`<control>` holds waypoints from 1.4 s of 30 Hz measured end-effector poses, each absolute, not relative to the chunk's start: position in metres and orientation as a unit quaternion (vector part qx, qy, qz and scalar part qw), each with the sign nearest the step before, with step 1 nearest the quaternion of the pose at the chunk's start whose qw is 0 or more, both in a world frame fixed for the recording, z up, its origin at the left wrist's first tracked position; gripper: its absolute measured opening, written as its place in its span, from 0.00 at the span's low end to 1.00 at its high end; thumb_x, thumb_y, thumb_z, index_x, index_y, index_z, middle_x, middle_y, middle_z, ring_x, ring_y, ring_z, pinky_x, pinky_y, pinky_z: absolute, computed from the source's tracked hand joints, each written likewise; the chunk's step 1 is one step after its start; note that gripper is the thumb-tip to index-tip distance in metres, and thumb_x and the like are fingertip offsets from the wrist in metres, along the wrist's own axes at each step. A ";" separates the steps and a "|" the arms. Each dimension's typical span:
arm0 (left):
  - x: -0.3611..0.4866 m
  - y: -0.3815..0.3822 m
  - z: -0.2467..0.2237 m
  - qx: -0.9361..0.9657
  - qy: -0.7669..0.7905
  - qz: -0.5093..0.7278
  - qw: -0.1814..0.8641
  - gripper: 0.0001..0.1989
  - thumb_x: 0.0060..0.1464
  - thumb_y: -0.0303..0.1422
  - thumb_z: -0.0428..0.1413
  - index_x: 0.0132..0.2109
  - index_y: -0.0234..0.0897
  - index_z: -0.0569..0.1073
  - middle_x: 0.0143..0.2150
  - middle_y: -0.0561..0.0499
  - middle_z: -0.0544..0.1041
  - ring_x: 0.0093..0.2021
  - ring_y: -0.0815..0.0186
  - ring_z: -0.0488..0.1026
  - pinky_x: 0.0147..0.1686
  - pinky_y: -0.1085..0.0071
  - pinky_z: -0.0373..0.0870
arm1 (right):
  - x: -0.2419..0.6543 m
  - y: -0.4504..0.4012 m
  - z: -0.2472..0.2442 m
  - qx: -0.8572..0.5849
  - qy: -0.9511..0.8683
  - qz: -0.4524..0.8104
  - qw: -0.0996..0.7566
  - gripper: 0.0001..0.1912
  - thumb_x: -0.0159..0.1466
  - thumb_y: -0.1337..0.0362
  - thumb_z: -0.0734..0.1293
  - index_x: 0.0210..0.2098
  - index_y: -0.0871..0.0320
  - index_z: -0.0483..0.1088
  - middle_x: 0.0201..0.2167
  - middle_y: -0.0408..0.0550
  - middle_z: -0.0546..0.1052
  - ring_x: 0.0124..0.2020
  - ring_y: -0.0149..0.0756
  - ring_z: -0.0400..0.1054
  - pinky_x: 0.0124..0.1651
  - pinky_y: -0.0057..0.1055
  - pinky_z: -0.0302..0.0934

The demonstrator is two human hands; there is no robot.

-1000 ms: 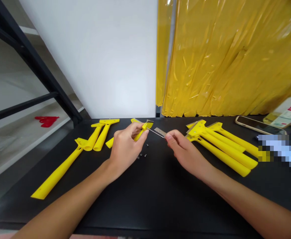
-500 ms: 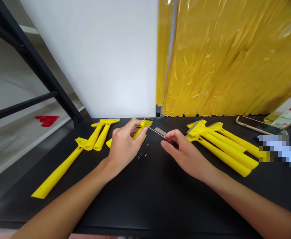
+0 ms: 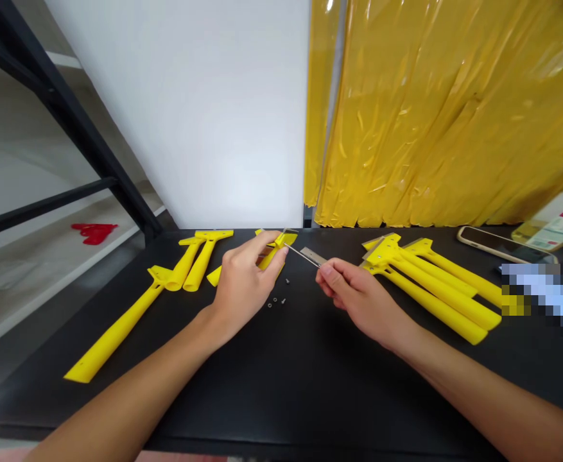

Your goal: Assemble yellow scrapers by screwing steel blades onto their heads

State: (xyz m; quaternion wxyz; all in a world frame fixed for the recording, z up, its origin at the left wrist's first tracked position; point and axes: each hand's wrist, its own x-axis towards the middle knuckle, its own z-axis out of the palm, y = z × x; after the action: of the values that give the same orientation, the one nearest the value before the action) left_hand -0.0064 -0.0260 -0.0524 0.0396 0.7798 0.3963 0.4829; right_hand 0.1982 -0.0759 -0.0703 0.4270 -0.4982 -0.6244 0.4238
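Note:
My left hand (image 3: 242, 276) is closed around a yellow scraper (image 3: 288, 239), whose head with a thin metal blade sticks out past the thumb and fingertips. In my right hand (image 3: 346, 282) is a screwdriver (image 3: 303, 255); its slim shaft points left, the tip at the scraper head, while the handle is hidden in the closed fingers. A loose flat blade (image 3: 314, 255) lies just behind the shaft. Below the scraper, small screws (image 3: 284, 301) and nuts (image 3: 269, 305) are scattered on the black table (image 3: 281, 385). Another yellow part (image 3: 214, 276) shows partly behind my left hand.
Several yellow scraper handles (image 3: 117, 330) lie to the left. On the right, several yellow scrapers with blades (image 3: 435, 282) are stacked together. A phone (image 3: 497, 244) and a labelled container (image 3: 558, 224) stand farther right. Behind hang yellow plastic strips (image 3: 430, 115) beside a white panel (image 3: 204, 115).
My right hand has turned on the screwdriver: the thumb now lies across the top and the fingers curl beneath. My left hand still holds the scraper. The view has shifted slightly.

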 end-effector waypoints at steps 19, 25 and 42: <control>-0.009 -0.023 -0.058 0.818 0.385 0.426 0.041 0.22 0.65 0.31 0.55 0.65 0.38 0.70 0.54 0.43 0.81 0.52 0.57 0.79 0.54 0.59 0.75 | 0.203 -0.070 -0.075 -0.508 -0.617 0.404 0.445 0.20 0.72 0.47 0.60 0.33 0.56 0.68 0.28 0.41 0.66 0.25 0.29 0.56 0.25 0.28 0.49; -0.004 -0.032 -0.051 0.833 0.339 0.437 0.017 0.20 0.67 0.27 0.52 0.64 0.41 0.71 0.59 0.46 0.77 0.57 0.60 0.76 0.58 0.62 0.72 | 0.209 -0.059 -0.082 -0.481 -0.568 0.478 0.466 0.19 0.71 0.46 0.61 0.38 0.55 0.71 0.26 0.38 0.59 0.25 0.29 0.54 0.29 0.29 0.53; -0.003 -0.042 -0.042 0.790 0.297 0.536 0.019 0.13 0.63 0.24 0.56 0.52 0.39 0.78 0.53 0.44 0.78 0.51 0.62 0.76 0.47 0.65 0.76 | 0.221 -0.052 -0.083 -0.394 -0.695 0.398 0.451 0.17 0.74 0.51 0.58 0.38 0.55 0.67 0.29 0.41 0.65 0.32 0.32 0.60 0.38 0.32 0.55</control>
State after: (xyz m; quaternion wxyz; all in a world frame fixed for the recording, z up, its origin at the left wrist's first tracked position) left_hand -0.0027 -0.0418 -0.0425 0.0190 0.7902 0.2969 0.5358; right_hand 0.2214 -0.0519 -0.0834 0.4510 -0.3937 -0.6949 0.3983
